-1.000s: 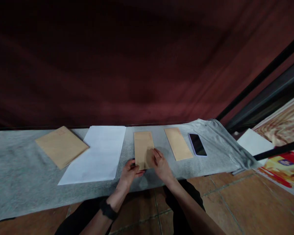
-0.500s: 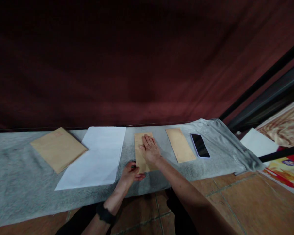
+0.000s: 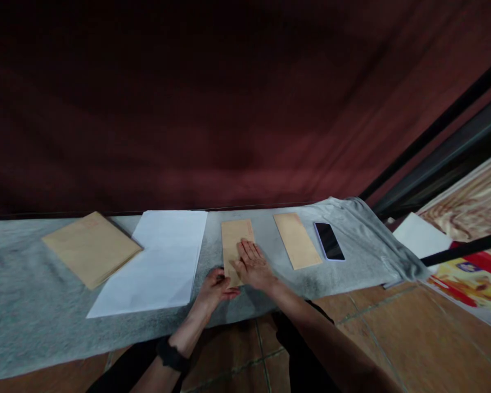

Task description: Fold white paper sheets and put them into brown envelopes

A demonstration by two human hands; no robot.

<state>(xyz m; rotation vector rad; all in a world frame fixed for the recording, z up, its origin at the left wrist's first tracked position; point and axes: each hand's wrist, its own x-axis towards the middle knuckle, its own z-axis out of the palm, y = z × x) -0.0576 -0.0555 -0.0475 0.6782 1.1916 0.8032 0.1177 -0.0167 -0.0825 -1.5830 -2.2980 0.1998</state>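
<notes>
Resting flat on a brown envelope [image 3: 230,234]: right hand [image 3: 254,267], fingers extended; left hand [image 3: 217,289] pinches its near left corner; envelope lies on the grey cloth-covered surface [image 3: 28,305] between white sheets [image 3: 163,262] and a second envelope [image 3: 298,241]; phone [image 3: 329,241] right of that; stacked envelopes [image 3: 90,248] overlap the sheets.

Right of the right-hand fingers [image 3: 249,250], bare cloth [image 3: 268,232] affords passage; beyond it, a flat envelope [image 3: 298,241] obstructs.
</notes>
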